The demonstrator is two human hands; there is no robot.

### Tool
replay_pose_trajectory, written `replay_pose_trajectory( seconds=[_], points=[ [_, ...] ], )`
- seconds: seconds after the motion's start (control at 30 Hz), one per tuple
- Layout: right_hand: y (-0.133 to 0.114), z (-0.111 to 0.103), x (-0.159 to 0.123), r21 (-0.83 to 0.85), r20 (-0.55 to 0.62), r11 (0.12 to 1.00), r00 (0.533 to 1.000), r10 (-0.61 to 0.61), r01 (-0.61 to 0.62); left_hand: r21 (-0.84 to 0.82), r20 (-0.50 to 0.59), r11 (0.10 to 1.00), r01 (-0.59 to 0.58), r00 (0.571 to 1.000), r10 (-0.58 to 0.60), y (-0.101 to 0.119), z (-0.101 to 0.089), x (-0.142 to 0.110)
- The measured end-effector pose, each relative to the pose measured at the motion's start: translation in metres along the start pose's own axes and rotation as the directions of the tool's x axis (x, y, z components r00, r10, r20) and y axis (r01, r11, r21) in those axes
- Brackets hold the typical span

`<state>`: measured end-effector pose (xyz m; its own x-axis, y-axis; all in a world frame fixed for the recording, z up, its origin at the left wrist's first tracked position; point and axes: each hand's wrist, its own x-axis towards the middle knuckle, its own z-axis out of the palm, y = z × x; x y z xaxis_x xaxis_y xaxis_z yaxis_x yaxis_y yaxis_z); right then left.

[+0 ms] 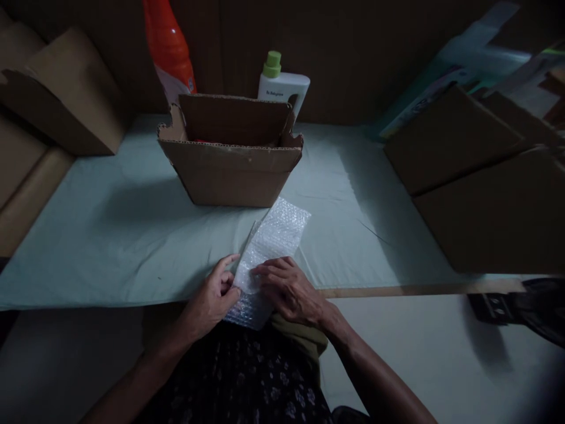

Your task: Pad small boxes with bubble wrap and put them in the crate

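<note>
A strip of clear bubble wrap (pixel 282 227) lies at the table's front edge, its near end hanging over the edge toward my lap. My left hand (pixel 212 300) is at the strip's left side, thumb and curled fingers closed on its edge, with the index finger reaching forward. From the right, my right hand (pixel 291 288) lies across the wrap, its bent fingers pressed together on it; the thumb is hidden. A fold or flap of the wrap shows between the hands. Just beyond the strip stands an open cardboard box (pixel 233 174), with something red barely visible inside.
Behind the box stand an orange bottle (pixel 170 47) and a white bottle with a green cap (pixel 282 85). Cardboard boxes flank the pale green tablecloth (pixel 132 235) at left (pixel 79 88) and right (pixel 494 200). A blurred teal bottle (pixel 428 94) leans behind the right boxes.
</note>
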<state>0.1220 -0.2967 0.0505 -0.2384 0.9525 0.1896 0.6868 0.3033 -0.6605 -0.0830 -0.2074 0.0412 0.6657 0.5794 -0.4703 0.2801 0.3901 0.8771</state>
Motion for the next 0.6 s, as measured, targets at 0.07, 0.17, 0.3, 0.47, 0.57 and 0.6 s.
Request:
replay_pose_trajectory(
  seconds=[0.07,0.17,0.3,0.47,0.57,0.6],
  points=[
    [-0.002,-0.002,0.001,0.012,0.025,1.0,1.0,0.007,-0.007,0.01,0.026,1.0,-0.018,1.0,0.018,0.002,0.0,-0.005],
    [-0.006,-0.009,-0.004,0.051,0.034,0.998,0.999,0.022,-0.024,0.088,0.088,0.996,0.012,0.996,-0.02,0.006,-0.003,-0.008],
    [-0.012,-0.021,-0.028,0.034,0.017,0.998,0.999,0.05,-0.051,-0.008,0.124,0.994,0.113,0.986,-0.111,0.011,-0.006,-0.006],
    [-0.018,-0.004,-0.06,-0.214,-0.042,0.973,0.996,0.075,-0.082,-0.277,0.163,0.925,0.26,0.961,-0.221,0.015,-0.005,-0.004],
    [-0.019,0.022,-0.059,-0.227,-0.223,0.972,0.975,0.012,-0.064,-0.322,0.184,0.899,0.297,0.951,-0.248,0.018,-0.002,-0.005],
    [-0.019,0.03,-0.056,-0.196,-0.303,0.977,0.953,0.026,-0.089,-0.32,0.185,0.902,0.29,0.953,-0.24,0.019,-0.001,-0.006]
  ],
)
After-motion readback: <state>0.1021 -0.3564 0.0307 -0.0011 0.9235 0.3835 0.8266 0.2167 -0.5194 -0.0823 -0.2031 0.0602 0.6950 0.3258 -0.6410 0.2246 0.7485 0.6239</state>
